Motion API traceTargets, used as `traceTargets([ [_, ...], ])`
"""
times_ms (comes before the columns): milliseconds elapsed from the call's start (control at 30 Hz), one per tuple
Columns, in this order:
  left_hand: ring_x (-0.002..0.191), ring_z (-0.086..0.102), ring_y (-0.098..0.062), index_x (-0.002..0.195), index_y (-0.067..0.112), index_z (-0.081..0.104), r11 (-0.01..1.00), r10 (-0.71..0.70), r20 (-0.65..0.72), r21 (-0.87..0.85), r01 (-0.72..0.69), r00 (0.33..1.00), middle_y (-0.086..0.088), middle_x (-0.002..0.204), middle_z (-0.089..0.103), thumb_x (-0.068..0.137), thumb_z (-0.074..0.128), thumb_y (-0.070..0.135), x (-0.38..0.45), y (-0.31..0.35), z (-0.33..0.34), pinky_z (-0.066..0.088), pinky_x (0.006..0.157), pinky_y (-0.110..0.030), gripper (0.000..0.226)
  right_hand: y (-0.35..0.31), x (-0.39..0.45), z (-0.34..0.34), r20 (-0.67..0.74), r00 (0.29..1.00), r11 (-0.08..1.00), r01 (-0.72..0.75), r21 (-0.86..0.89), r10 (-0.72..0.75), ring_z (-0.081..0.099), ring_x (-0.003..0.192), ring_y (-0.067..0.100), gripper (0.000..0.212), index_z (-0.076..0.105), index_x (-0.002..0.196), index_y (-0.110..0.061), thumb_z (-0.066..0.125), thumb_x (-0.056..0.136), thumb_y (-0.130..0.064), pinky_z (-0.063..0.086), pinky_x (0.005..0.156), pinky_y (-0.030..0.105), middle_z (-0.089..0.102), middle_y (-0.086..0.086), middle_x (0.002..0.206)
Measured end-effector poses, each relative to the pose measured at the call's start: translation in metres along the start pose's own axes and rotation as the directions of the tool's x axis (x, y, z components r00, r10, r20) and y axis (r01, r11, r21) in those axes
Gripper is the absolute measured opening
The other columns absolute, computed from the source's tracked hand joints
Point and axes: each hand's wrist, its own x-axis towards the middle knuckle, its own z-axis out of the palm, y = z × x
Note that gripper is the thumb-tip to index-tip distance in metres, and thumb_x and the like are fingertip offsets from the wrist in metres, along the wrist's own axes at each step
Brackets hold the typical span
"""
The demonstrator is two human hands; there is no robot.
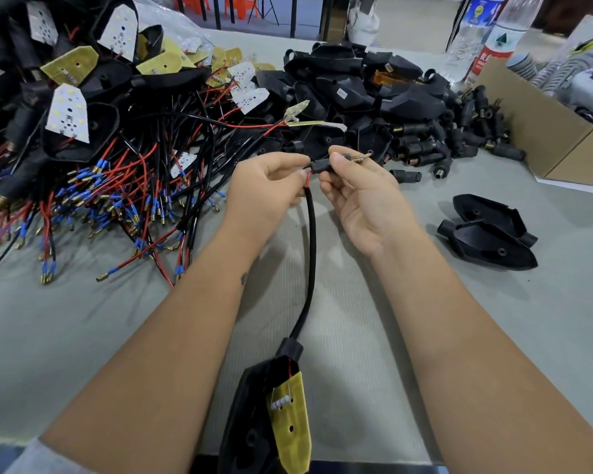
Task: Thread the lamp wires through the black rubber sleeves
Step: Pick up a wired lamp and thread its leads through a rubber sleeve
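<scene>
A black lamp housing (254, 422) with a yellow circuit board (293, 425) lies at the near table edge. Its black sheathed cable (311, 254) rises to my hands. My left hand (266, 188) pinches the cable's top end, where a red wire (308, 179) shows. My right hand (356, 191) pinches a small black rubber sleeve (322, 164) with a brass spring and pin (358, 158) sticking out to the right. The sleeve sits at the wire ends between both hands.
A heap of wired lamps with red and black leads (117, 172) fills the left. Black housings (356, 87) and loose black sleeves (459, 131) pile at the back. Two empty housings (490, 234) lie right. A cardboard box (545, 131) and water bottles (493, 39) stand far right.
</scene>
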Motion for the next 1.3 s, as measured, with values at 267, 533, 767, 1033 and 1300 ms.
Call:
traceTargets([
  [267, 0.065, 0.067, -0.009, 0.081, 0.013, 0.071, 0.992, -0.057, -0.059, -0.118, 0.050, 0.997, -0.005, 0.072, 0.072, 0.085, 0.072, 0.007, 0.0021, -0.0037, -0.0008, 0.056, 0.064, -0.019, 0.007, 0.0049, 0.0012, 0.0006, -0.006, 0.999, 0.999, 0.041, -0.005, -0.041, 0.060, 0.062, 0.009, 0.009, 0.062, 0.089, -0.007, 0.061, 0.093, 0.001, 0.053, 0.064, 0.019, 0.063, 0.006, 0.077],
  [533, 0.070, 0.068, -0.008, 0.082, 0.020, 0.070, 0.997, 0.017, 0.023, -0.072, -0.015, 1.000, 0.003, 0.072, 0.072, 0.086, 0.068, -0.001, 0.0034, -0.0034, 0.0011, 0.055, 0.069, -0.019, 0.022, 0.0054, 0.0020, -0.0015, -0.043, 0.995, 0.992, 0.088, -0.089, -0.092, 0.057, 0.060, 0.008, 0.009, 0.061, 0.085, -0.008, 0.064, 0.092, -0.002, 0.051, 0.063, 0.019, 0.060, 0.000, 0.069],
  [767, 0.075, 0.070, -0.012, 0.094, 0.012, 0.070, 0.999, 0.007, -0.052, -0.048, -0.010, 0.999, -0.005, 0.082, 0.073, 0.085, 0.073, 0.011, 0.0010, -0.0027, 0.0041, 0.058, 0.071, -0.025, 0.010, 0.0053, 0.0031, -0.0012, -0.051, 0.996, 0.996, 0.074, -0.046, -0.076, 0.059, 0.062, 0.009, 0.011, 0.063, 0.084, -0.010, 0.064, 0.092, -0.003, 0.052, 0.065, 0.020, 0.062, -0.002, 0.067],
  [1033, 0.061, 0.066, -0.002, 0.078, 0.026, 0.073, 0.994, 0.044, -0.078, 0.102, -0.036, 0.996, 0.012, 0.064, 0.071, 0.081, 0.077, 0.015, -0.0032, 0.0003, 0.0054, 0.056, 0.066, -0.024, 0.013, 0.0069, 0.0039, -0.0015, -0.072, 0.994, 0.996, 0.082, -0.029, -0.084, 0.060, 0.062, 0.010, 0.013, 0.061, 0.081, -0.008, 0.064, 0.092, -0.003, 0.053, 0.065, 0.021, 0.062, 0.002, 0.069],
  [1300, 0.059, 0.060, -0.002, 0.087, 0.013, 0.077, 0.989, 0.099, -0.065, 0.120, -0.090, 0.993, 0.006, 0.068, 0.071, 0.083, 0.074, 0.009, -0.0043, -0.0007, 0.0052, 0.048, 0.060, -0.020, 0.006, 0.0080, 0.0045, -0.0016, -0.081, 0.993, 0.995, 0.079, -0.058, -0.083, 0.059, 0.060, 0.009, 0.014, 0.061, 0.080, -0.009, 0.066, 0.092, -0.005, 0.052, 0.064, 0.020, 0.062, 0.000, 0.066],
])
